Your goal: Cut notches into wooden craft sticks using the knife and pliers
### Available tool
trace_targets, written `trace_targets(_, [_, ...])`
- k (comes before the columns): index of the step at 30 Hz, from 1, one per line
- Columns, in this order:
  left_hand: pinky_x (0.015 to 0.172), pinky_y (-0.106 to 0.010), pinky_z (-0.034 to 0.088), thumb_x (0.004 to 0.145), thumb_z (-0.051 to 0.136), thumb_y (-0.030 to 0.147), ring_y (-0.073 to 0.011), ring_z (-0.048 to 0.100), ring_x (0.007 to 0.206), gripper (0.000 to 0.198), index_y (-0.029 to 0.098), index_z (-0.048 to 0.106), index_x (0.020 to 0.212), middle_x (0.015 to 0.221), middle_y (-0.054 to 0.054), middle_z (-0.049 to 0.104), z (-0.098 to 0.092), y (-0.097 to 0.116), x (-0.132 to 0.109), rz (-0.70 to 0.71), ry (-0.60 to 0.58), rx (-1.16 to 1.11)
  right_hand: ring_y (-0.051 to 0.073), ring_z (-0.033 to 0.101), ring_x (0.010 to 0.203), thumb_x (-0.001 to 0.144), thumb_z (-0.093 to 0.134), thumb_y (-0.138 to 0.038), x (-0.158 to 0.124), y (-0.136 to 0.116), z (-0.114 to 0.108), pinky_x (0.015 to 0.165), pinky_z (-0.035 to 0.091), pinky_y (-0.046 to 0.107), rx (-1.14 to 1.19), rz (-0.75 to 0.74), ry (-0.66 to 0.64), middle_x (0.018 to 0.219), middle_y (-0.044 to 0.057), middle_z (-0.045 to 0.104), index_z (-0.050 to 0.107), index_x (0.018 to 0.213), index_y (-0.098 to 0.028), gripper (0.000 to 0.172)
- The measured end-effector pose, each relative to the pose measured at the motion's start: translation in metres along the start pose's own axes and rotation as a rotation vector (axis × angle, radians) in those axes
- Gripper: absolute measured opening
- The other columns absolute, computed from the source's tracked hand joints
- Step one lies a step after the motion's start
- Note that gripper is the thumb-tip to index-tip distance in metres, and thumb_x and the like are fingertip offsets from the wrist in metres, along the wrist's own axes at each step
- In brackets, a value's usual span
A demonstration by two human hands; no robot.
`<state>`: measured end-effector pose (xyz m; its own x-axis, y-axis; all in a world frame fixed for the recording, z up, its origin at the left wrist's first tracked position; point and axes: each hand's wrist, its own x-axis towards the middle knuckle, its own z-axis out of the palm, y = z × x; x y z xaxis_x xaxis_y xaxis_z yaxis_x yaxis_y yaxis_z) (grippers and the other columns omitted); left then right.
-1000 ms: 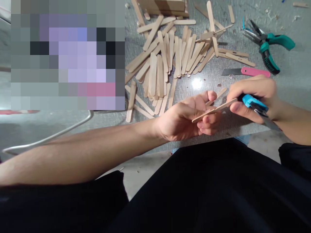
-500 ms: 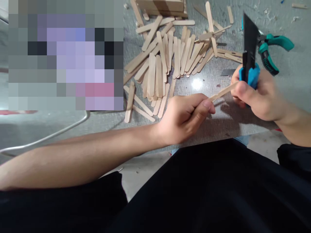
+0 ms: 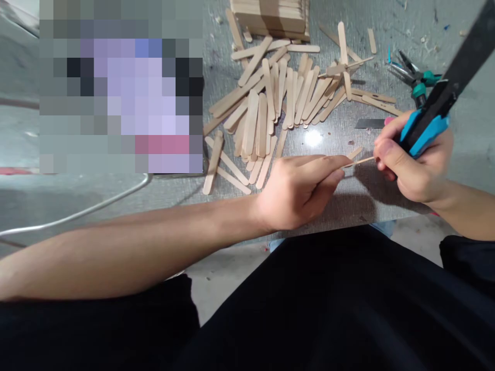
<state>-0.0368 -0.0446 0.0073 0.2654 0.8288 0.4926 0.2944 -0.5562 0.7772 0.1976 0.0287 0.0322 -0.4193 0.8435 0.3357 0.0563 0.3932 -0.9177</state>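
My left hand (image 3: 301,190) pinches a thin wooden stick (image 3: 364,161) at its left end. The stick's right end meets the fingertips of my right hand (image 3: 415,159). That hand is also closed around a blue and black cutter (image 3: 425,131), whose wide dark blade points up and to the right. Just beyond my left fingertips a pale stick end (image 3: 355,152) shows; whether it is joined to the held stick I cannot tell. A loose metal blade (image 3: 370,123) lies on the table near my right hand.
Many craft sticks (image 3: 251,121) lie heaped on the grey table (image 3: 174,193). Behind them stands a wooden stack (image 3: 270,18). Green-handled pliers (image 3: 418,87) lie at the right, partly behind the cutter. A white cable (image 3: 96,202) crosses the left side.
The cutter has tilted from upright toward the right. The stick between my hands looks thinner and flatter, and a pale stick end now shows beside it. The view has shifted slightly.
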Motion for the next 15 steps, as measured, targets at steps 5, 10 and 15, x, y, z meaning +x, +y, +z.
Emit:
trace_targets(5, [0.052, -0.026, 0.040, 0.116, 0.054, 0.023, -0.0109, 0.045, 0.049, 0.031, 0.023, 0.060, 0.085, 0.060, 0.005, 0.053, -0.005, 0.006, 0.008, -0.211, -0.171, -0.269, 0.020, 0.071, 0.066, 0.100, 0.093, -0.051, 0.004, -0.004, -0.006, 0.065, 0.060, 0.040, -0.211, -0.158, -0.019, 0.076, -0.002, 0.077, 0.077, 0.089, -0.030, 0.029])
trace_targets(10, [0.052, -0.024, 0.039, 0.116, 0.063, 0.036, -0.0104, 0.044, 0.055, 0.029, 0.022, 0.059, 0.091, 0.067, 0.006, 0.051, -0.006, 0.008, 0.010, -0.339, -0.350, -0.487, 0.022, 0.073, 0.069, 0.101, 0.090, -0.055, 0.002, 0.002, -0.003, 0.072, 0.063, 0.044, -0.209, -0.133, 0.013, 0.078, 0.000, 0.077, 0.077, 0.093, -0.031, 0.028])
trace_targets(15, [0.058, -0.028, 0.044, 0.118, 0.065, 0.053, -0.0135, 0.050, 0.063, 0.046, 0.021, 0.061, 0.086, 0.071, 0.002, 0.053, -0.005, 0.008, 0.010, -0.402, -0.310, -0.659, 0.018, 0.061, 0.063, 0.105, 0.082, -0.053, 0.007, 0.012, -0.008, 0.062, 0.050, 0.038, -0.095, -0.241, -0.061, 0.083, -0.003, 0.068, 0.069, 0.108, -0.034, 0.023])
